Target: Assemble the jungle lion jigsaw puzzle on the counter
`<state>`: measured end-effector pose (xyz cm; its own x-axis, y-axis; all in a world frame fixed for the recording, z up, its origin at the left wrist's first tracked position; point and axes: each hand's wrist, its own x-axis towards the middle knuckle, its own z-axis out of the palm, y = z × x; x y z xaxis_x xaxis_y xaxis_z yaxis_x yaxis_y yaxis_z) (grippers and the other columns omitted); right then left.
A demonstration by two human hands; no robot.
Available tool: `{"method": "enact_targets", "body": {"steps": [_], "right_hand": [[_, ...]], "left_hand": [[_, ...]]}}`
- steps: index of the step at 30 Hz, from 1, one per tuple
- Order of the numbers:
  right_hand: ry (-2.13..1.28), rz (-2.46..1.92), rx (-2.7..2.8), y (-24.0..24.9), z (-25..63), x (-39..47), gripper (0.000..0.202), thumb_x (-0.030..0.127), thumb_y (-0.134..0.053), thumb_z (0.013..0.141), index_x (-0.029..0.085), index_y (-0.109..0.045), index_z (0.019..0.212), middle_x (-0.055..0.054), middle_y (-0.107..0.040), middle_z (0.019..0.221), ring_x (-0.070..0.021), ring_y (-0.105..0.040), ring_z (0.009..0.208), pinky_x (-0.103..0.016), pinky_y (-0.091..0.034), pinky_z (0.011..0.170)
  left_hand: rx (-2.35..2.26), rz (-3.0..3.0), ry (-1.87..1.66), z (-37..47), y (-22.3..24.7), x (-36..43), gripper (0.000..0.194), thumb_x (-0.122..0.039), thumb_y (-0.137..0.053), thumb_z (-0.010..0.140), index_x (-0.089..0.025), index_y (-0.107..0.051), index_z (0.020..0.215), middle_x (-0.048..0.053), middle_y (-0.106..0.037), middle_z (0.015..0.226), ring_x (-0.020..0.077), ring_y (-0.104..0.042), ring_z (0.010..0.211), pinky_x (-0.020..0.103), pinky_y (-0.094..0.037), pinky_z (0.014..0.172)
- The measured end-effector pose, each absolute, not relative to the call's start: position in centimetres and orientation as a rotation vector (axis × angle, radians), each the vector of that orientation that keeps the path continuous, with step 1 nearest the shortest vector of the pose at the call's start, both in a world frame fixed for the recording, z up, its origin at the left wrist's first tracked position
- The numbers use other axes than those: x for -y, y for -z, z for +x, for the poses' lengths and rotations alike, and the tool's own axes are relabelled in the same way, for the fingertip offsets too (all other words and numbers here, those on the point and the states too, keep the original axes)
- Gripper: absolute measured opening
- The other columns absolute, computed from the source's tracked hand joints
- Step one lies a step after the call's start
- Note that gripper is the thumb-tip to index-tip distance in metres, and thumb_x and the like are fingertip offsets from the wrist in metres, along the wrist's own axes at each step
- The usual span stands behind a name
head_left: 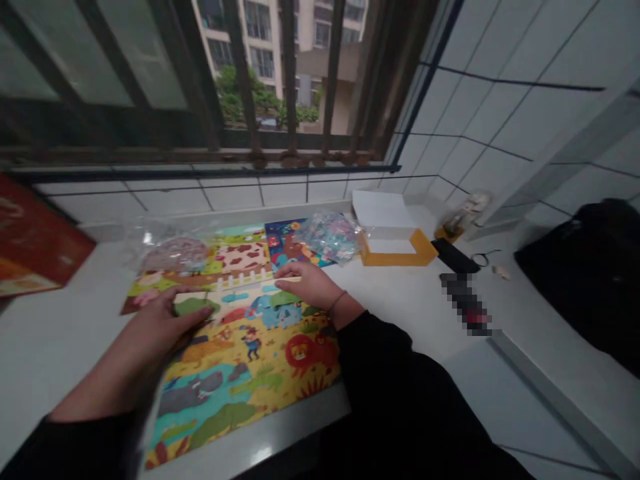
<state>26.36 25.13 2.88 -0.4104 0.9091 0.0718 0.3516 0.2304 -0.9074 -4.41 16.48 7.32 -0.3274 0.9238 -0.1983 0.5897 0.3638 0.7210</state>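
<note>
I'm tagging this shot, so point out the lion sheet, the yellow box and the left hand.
Lion sheet (250, 370), head view: its printed middle.
Yellow box (397, 259), head view: its front wall.
Left hand (166, 321), head view: its back.

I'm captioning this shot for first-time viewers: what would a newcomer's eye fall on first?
Most likely the bright animal picture sheet, with its red lion and blue elephant, gripped near its upper edge by the left hand and right hand. Behind it, two clear plastic bags lie partly over other colourful pictures. An open yellow-and-white box sits to their right.
</note>
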Motion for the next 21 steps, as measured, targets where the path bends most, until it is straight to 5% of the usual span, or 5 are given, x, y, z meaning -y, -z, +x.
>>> {"method": "enact_targets", "body": {"steps": [4,10,21], "right_hand": [[-0.934,-1.128,2.121,-2.2,26.0,-24.2,0.018,0.024,-0.086,0.096,0.022,-0.083,0.114,-0.007,-0.085,0.123,-0.0241,-0.078,0.119,-0.038,-0.055,0.109],[-0.628,-1.107,2.326,-1.6,25.5,-23.5,0.033,0.030,-0.091,0.094,0.020,-0.082,0.124,-0.014,-0.080,0.127,-0.0294,-0.074,0.124,-0.044,-0.054,0.114],[-0.718,-1.131,2.322,-1.0,26.0,-23.9,0.069,0.035,-0.100,0.083,0.022,-0.075,0.146,-0.016,-0.074,0.142,-0.0319,-0.070,0.133,-0.047,-0.053,0.118]], "left_hand": [[-1.877,1.343,-0.846,-5.7,-4.6,-17.0,0.068,-0.053,-0.094,0.065,-0.022,-0.069,0.120,-0.003,-0.072,0.069,0.0205,-0.064,0.060,0.026,-0.041,0.051],[-1.734,1.283,-0.981,-5.2,-4.6,-16.0,0.060,-0.046,-0.094,0.067,-0.022,-0.068,0.115,0.000,-0.074,0.077,0.0185,-0.064,0.063,0.026,-0.044,0.055],[-1.670,1.329,-0.979,-4.6,-5.9,-15.6,0.053,-0.043,-0.093,0.073,-0.025,-0.068,0.116,-0.004,-0.067,0.069,0.0158,-0.056,0.056,0.026,-0.037,0.051]]}}
